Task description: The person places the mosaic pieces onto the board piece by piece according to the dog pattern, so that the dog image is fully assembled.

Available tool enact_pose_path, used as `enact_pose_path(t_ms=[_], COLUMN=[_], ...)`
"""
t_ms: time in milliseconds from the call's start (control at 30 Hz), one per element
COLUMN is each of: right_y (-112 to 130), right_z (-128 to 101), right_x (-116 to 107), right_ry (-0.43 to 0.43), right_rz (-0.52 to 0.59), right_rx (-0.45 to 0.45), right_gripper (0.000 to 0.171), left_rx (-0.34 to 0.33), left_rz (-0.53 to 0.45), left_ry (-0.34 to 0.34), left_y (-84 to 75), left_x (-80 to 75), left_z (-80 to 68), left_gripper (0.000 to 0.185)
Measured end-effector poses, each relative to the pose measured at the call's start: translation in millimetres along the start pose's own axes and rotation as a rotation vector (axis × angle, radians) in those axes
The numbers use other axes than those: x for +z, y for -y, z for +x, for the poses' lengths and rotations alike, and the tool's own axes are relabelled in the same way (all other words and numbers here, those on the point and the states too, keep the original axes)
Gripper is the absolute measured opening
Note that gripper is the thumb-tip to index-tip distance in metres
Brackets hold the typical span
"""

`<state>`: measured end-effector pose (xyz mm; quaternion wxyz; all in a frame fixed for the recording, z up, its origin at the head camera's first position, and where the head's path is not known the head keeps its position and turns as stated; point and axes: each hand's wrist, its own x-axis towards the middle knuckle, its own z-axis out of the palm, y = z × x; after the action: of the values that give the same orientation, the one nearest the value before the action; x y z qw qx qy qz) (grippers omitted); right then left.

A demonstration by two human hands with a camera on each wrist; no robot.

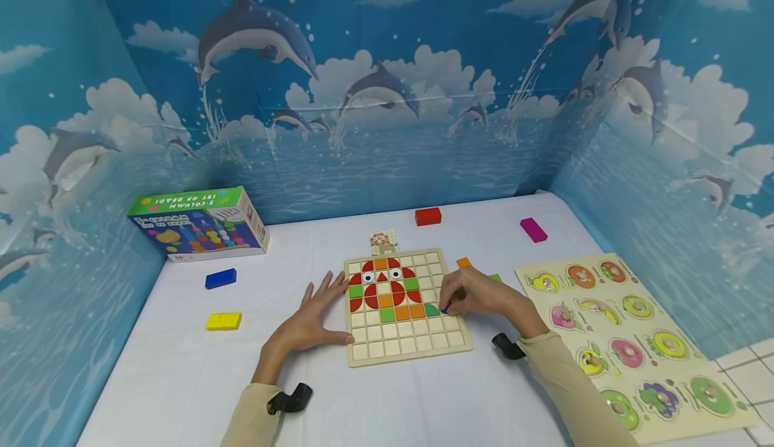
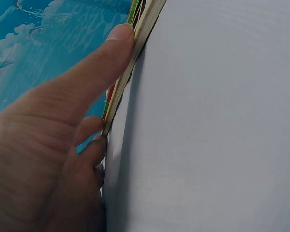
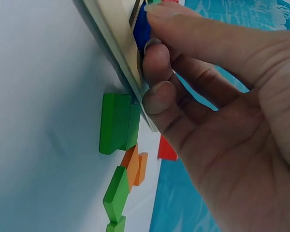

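A wooden grid board [image 1: 363, 351] lies in the middle of the white table [image 1: 423, 400], with red, orange and green tiles forming a picture in its upper rows. My left hand [image 1: 314, 316] lies flat beside the board's left edge, fingers straight; in the left wrist view its thumb [image 2: 118, 41] presses along the board edge [image 2: 144, 26]. My right hand [image 1: 449, 302] is at the board's right side and pinches a small blue tile [image 3: 141, 26] against the board's surface, just right of a green tile [image 1: 431, 310].
Loose green [image 3: 117, 123], orange [image 3: 135, 166] and red [image 3: 166, 151] tiles lie right of the board. A bead-set box [image 1: 199, 225], blue [image 1: 220, 278], yellow [image 1: 224, 321], red [image 1: 428, 216] and magenta [image 1: 533, 229] blocks, a pattern card [image 1: 383, 240] and a peg puzzle [image 1: 629, 339] surround it.
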<state>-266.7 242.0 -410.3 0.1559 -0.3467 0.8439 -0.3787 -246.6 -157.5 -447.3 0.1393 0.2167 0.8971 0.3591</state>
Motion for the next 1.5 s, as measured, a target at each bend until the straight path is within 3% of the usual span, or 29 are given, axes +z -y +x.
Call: enact_pose_path(t_ms=[800,1000,1233,1500], right_y=[3.1,2.1,-0.9,2.2], right_z=[0.6,-6.7,-9.6,-9.6], right_x=[-1.2,-11.3,-14.5,-13.4], right_ry=[-0.034,-0.083,-0.038,-0.047], right_rz=[0.031,-0.006,0.007,-0.003], right_rx=[0.001,0.046,0.039,0.033], right_gripper=[0.013,0.011,0.009,0.009], left_rx=[0.007,0.008,0.002,0.008], left_rz=[0.002,0.002,0.003,-0.003], left_ry=[0.001,0.003,0.004,0.003], left_y=[1.1,1.3,1.7,1.6], left_x=[0.8,-0.2,-0.6,-0.1], left_z=[0.2,0.9,0.4,0.4], left_gripper=[0.115,0.115,0.115,0.115])
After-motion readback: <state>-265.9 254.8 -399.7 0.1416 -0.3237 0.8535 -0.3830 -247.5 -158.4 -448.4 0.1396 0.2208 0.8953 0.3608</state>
